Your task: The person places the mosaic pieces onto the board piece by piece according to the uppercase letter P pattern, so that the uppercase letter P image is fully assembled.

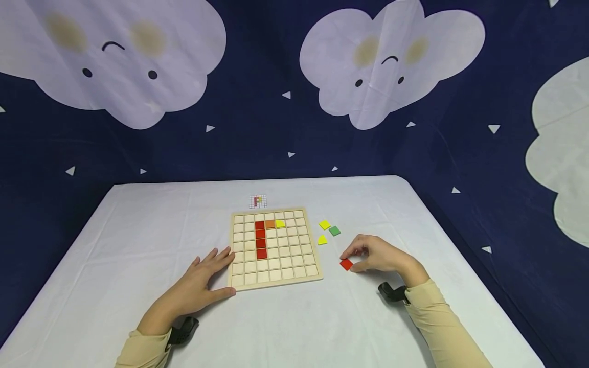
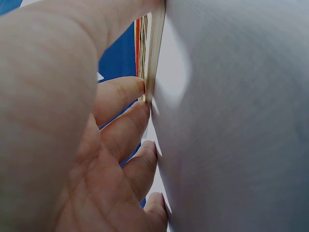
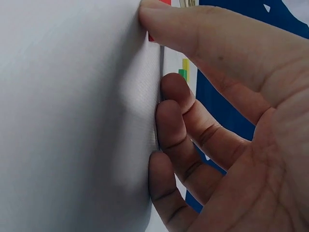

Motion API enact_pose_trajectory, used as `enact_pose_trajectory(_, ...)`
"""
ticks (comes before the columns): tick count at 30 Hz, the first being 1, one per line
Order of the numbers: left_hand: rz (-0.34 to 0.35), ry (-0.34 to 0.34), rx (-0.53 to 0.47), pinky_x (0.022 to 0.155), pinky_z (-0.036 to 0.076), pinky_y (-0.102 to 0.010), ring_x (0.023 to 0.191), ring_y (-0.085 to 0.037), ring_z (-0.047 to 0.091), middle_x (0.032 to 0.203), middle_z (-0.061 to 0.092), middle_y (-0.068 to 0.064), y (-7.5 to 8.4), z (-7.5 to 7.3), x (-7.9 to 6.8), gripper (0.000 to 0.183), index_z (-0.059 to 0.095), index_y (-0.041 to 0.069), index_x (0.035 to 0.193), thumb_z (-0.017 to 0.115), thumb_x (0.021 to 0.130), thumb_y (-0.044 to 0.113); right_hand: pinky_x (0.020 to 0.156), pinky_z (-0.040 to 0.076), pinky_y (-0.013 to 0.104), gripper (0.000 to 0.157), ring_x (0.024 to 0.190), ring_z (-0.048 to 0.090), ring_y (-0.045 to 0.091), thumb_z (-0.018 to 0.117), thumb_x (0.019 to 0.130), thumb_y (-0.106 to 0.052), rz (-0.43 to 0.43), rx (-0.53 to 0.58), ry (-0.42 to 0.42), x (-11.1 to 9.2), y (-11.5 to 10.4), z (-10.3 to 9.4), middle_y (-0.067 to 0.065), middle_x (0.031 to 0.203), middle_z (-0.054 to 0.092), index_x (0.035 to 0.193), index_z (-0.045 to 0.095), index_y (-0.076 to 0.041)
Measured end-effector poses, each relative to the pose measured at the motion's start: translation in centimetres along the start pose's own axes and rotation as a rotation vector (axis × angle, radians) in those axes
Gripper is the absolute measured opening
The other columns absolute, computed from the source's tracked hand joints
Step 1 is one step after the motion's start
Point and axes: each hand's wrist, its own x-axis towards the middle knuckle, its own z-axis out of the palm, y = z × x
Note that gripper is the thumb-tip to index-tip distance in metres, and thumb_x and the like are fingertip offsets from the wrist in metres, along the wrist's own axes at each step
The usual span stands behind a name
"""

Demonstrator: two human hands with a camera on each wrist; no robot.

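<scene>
A wooden grid board (image 1: 276,284) lies flat on the white table. Several red square tiles form a column on it, topped at the right by an orange tile (image 1: 270,224) and a yellow tile (image 1: 280,223). My left hand (image 1: 198,283) touches the board's left edge, thumb and fingers spread; the left wrist view shows fingertips against the board's side (image 2: 155,48). To the right of the board, my right hand (image 1: 379,254) pinches a red square tile (image 1: 346,264) between thumb and finger at the tabletop. In the right wrist view the thumb mostly hides that tile.
Beyond the board's right edge lie a yellow square tile (image 1: 324,225), a green square tile (image 1: 334,231) and a yellow tile with a rounded side (image 1: 322,240). A small printed pattern card (image 1: 258,201) sits behind the board. A dark blue cloud-patterned cloth (image 1: 257,153) hangs behind the table.
</scene>
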Motion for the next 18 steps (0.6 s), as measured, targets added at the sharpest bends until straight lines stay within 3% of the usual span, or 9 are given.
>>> enact_pose_trajectory(10,-0.002,0.004,0.002,0.121,0.02,-0.082,0.158,-0.054,0.033,0.17,0.044,-0.018,-0.2,0.0,0.0,0.085,0.052,0.008,0.159,0.083,0.091,0.05,0.082,0.052,0.024,0.027,0.091,0.061,0.009,0.093,0.079,-0.01,-0.04,-0.056,0.038,0.2,-0.6,0.2,-0.002,0.098,0.072,0.104,0.085,-0.016)
enact_pose_trajectory(18,0.0,0.003,-0.005,0.121,0.019,-0.083,0.158,-0.055,0.032,0.17,0.043,-0.018,-0.1,0.1,0.1,0.084,0.053,0.008,0.159,0.083,0.091,0.048,0.086,0.055,0.029,0.023,0.093,0.063,0.013,0.092,0.082,-0.013,0.023,-0.109,0.016,1.1,-1.8,0.2,-0.003,0.1,0.073,0.104,0.084,-0.015)
